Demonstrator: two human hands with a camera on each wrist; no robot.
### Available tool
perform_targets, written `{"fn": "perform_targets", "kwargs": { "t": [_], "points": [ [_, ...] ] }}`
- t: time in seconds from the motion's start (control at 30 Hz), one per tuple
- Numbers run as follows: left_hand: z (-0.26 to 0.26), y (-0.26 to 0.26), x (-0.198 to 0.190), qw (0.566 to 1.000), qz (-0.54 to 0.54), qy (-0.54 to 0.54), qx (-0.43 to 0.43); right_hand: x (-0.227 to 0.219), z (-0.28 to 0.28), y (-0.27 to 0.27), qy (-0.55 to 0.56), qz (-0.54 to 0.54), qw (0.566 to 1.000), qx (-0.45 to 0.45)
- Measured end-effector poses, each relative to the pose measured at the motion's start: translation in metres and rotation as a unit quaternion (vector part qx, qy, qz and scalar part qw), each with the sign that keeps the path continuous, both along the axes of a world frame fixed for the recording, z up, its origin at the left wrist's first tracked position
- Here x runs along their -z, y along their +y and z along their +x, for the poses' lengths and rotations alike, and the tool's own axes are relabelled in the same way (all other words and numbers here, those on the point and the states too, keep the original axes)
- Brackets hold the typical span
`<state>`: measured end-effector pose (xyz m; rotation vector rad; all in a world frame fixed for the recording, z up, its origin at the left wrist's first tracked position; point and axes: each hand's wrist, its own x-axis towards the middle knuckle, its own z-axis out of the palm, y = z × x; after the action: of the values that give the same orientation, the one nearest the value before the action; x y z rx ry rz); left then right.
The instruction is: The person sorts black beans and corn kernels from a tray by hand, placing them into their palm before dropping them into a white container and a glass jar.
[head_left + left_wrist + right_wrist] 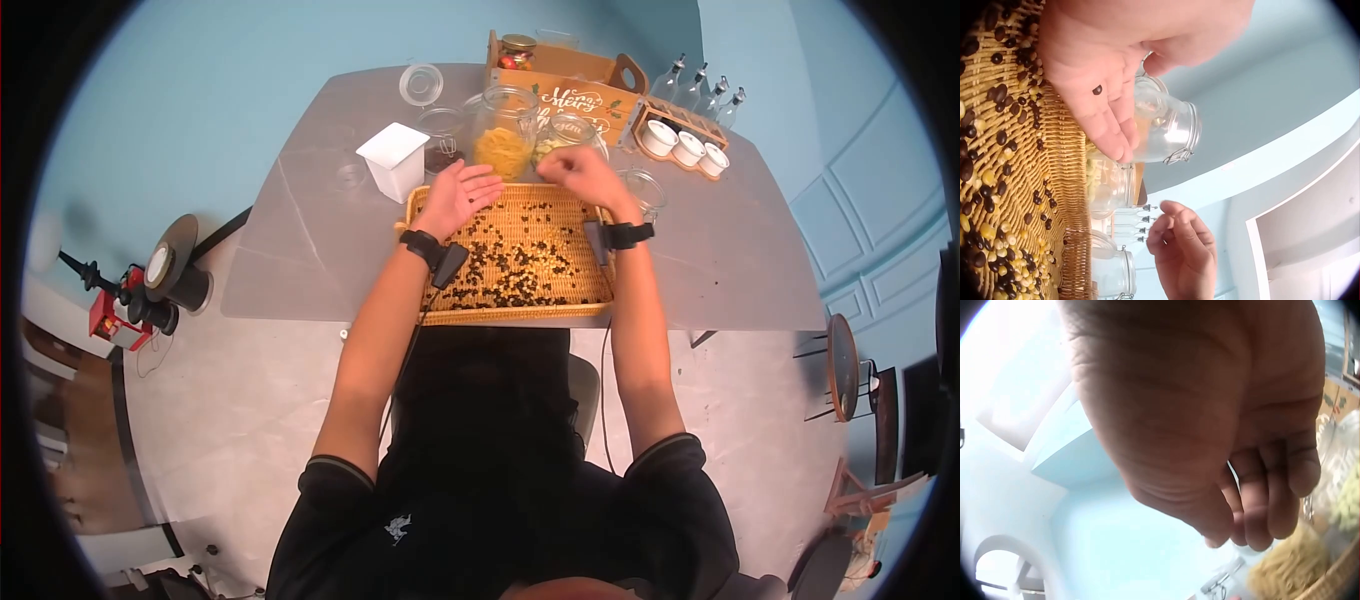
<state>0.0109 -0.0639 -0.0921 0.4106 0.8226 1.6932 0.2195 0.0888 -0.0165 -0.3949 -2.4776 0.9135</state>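
Observation:
My left hand is held palm up over the left far part of the wicker tray, fingers straight. One dark bean lies on that palm near the base of the fingers. My right hand is raised over the tray's far right corner, its fingers loosely bent and nothing visible between them; in the left wrist view it shows against the blue wall. Scattered across the tray are black and brown beans mixed with yellow, corn-like kernels.
Behind the tray stand a glass jar of yellow pasta, a jar with pale green pieces and a white container. Farther back are a wooden crate, glass bottles and a rack with white cups.

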Motion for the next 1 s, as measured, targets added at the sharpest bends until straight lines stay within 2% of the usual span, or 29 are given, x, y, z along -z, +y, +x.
{"fn": "perform_targets", "kwargs": {
  "t": [0.1, 0.2, 0.3, 0.33, 0.43, 0.57, 0.67, 0.77, 0.87, 1.0],
  "points": [
    [-0.004, 0.0, 0.001, 0.999, 0.05, -0.008, 0.017, 0.025, -0.031, -0.013, -0.052, -0.034, 0.998, -0.026],
    [0.0, -0.004, -0.004, 0.994, 0.104, 0.024, 0.008, 0.06, -0.044, -0.02, -0.077, 0.024, 0.997, 0.015],
    [-0.001, -0.006, -0.006, 0.986, 0.151, 0.07, -0.026, 0.071, -0.041, -0.026, -0.083, 0.061, 0.995, -0.003],
    [-0.001, -0.006, -0.008, 0.986, 0.149, 0.06, -0.048, 0.071, -0.037, -0.027, -0.085, 0.055, 0.995, -0.002],
    [-0.007, -0.003, -0.009, 0.973, 0.148, 0.127, -0.122, 0.078, -0.035, -0.02, -0.056, 0.065, 0.996, 0.013],
    [-0.02, -0.007, -0.04, 0.944, 0.164, 0.191, -0.215, 0.091, -0.038, -0.013, -0.03, 0.065, 0.997, 0.01],
    [-0.05, -0.012, -0.061, 0.904, 0.188, 0.26, -0.283, 0.079, -0.036, -0.02, -0.085, 0.059, 0.994, 0.019],
    [-0.082, -0.017, -0.079, 0.89, 0.15, 0.301, -0.307, 0.085, -0.037, -0.017, -0.059, 0.071, 0.996, 0.022],
    [-0.112, -0.02, -0.077, 0.855, 0.03, 0.446, -0.264, 0.085, -0.036, -0.018, -0.059, 0.081, 0.994, 0.029],
    [-0.142, -0.013, -0.061, 0.859, 0.001, 0.456, -0.234, 0.088, -0.036, -0.017, -0.05, 0.077, 0.995, 0.025]
  ]
}}
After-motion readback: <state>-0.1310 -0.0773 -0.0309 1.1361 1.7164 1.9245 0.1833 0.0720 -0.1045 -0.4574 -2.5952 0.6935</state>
